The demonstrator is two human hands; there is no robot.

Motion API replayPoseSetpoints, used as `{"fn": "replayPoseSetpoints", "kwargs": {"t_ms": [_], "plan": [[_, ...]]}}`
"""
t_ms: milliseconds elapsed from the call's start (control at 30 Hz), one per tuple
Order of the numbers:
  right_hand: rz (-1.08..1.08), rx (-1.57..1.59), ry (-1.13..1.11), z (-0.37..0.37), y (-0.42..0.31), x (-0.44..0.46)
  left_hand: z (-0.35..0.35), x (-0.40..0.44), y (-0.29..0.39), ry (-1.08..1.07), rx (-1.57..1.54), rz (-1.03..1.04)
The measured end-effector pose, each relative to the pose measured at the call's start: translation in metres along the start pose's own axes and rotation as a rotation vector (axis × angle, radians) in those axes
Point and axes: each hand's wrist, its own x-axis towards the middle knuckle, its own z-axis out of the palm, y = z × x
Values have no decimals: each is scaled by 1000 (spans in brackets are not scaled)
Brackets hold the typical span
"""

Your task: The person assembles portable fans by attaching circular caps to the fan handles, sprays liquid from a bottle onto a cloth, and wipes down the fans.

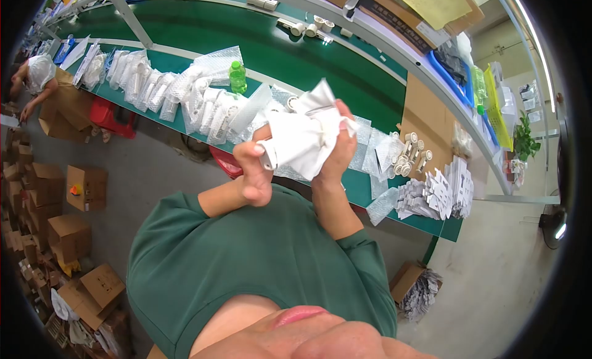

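Between my two hands, above the near edge of the green table, is a white item wrapped in white sheeting (299,140). My left hand (251,173) is at its lower left end, thumb apart from the fingers, some fingertips behind the item. My right hand (339,146) grips the other side, its fingers partly hidden by a loose, raised flap. Just behind the item lie bubble-wrap sheets. A row of bubble-wrapped parcels (163,90) runs to the left, with a green bottle (237,77) beside it.
White round-ended parts (410,154) and stacked white card pieces (431,195) lie on the right of the table (450,228). A metal shelf frame (394,41) crosses above. Cardboard boxes (86,186) stand on the floor at left, near another person (40,75) and a red stool (112,117).
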Motion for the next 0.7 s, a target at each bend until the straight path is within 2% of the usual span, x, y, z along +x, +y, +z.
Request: {"fn": "replayPoseSetpoints", "kwargs": {"t_ms": [100, 133, 233, 267, 367, 433, 500, 600, 633, 700], "plan": [[-373, -102, -19, -24, 3, 17, -1, 13, 41, 205, -408, -701], [-567, -122, -67, -22, -3, 22, -7, 20, 42, 226, -529, -828], [-808, -384, -229, -29, -20, 33, -21, 41, 41, 30, -504, -1253], [-775, -354, -230, -29, -21, 32, -21, 38, 38, 109, -619, -1281], [-916, -582, -265, -34, -23, 40, -27, 35, 33, 39, -676, -1294], [-1073, -1015, -338, -24, -32, 39, -19, 37, 37, 126, -635, -1283], [-1023, -1397, -363, -11, -32, 22, -16, 26, 35, 170, -607, -1216], [-873, -1477, -685, 3, -17, -5, -2, 21, 37, 483, -526, -1254], [-835, -1448, -816, 5, -14, -14, -4, 15, 39, 420, -514, -1222], [-973, -1477, -829, 6, -12, -30, -15, -4, 43, 285, -490, -1159]]}}
